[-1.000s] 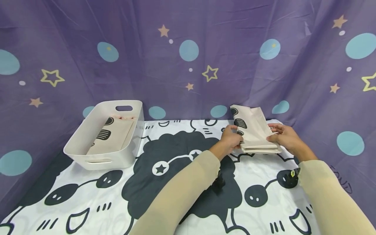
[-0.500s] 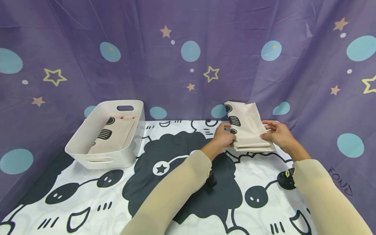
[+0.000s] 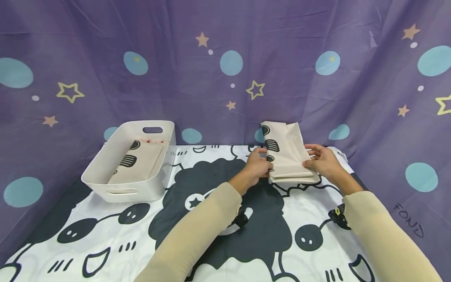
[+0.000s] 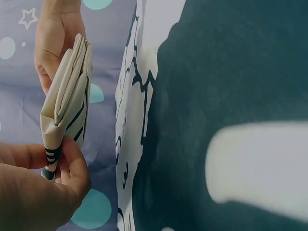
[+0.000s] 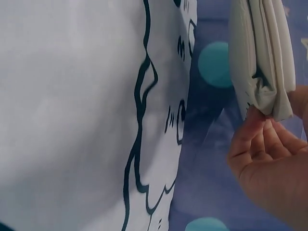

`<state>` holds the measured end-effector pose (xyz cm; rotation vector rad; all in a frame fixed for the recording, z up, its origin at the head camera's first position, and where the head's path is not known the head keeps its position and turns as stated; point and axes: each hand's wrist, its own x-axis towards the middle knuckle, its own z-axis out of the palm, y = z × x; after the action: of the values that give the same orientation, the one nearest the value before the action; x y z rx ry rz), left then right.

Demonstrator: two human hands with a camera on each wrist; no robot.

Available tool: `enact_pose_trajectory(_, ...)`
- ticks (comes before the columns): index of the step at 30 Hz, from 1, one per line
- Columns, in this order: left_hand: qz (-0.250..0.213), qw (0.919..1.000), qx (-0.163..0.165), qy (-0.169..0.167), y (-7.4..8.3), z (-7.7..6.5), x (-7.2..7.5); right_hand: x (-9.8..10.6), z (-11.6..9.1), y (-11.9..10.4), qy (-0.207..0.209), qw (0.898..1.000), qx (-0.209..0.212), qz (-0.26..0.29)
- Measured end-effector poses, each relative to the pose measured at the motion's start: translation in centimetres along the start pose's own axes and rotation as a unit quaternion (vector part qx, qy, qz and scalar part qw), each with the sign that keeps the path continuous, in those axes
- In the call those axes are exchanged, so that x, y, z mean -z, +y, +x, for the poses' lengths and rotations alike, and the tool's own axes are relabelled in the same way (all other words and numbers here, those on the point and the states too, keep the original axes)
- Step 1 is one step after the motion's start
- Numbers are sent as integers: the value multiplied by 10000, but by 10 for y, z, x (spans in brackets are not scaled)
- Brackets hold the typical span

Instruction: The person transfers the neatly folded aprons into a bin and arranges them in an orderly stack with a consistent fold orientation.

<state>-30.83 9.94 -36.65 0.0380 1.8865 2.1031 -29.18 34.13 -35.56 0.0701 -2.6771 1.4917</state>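
Observation:
A folded cream cloth (image 3: pixel 287 150) with black printed shapes is held between both hands near the back of the table. Its left edge is pinched by my left hand (image 3: pixel 255 166), thumb on one face and fingers on the other, as the left wrist view shows. My right hand (image 3: pixel 325 164) pinches the opposite edge. In the right wrist view the stacked layers of the folded cloth (image 5: pixel 264 53) point toward the camera, above the fingers. A white plastic basket (image 3: pixel 127 192) on the left contains another folded cream cloth (image 3: pixel 141 160) with similar black prints.
The table is covered by a white sheet (image 3: pixel 253 266) with black cartoon drawings. A purple curtain (image 3: pixel 197 86) with stars and blue spots hangs right behind the basket and the held cloth. Dark bands sit near both wrists.
Both hands have moved left together, carrying the folded cloth with them. Their hold on its two edges looks the same. The basket has shifted only slightly in view, along with the background.

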Motion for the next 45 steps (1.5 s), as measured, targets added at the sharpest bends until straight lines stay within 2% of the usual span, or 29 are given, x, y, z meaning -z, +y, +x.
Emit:
enact_pose_trajectory(16, 310, 9995, -85, 75, -2, -8, 38, -36, 2, -14, 22, 9991, 150, -390)
enact_pose_trajectory(32, 547, 9983, -182, 60, -1, -18, 70, -65, 2, -21, -44, 9980, 559, -293)
enact_pose_trajectory(38, 519, 9984, -213, 33, 2, -25, 82, -77, 2, -26, -35, 9982, 589, -141)
enact_pose_trajectory(45, 742, 9969, -221, 123, 6, -30, 96, -90, 2, -34, -48, 9977, 676, -98)
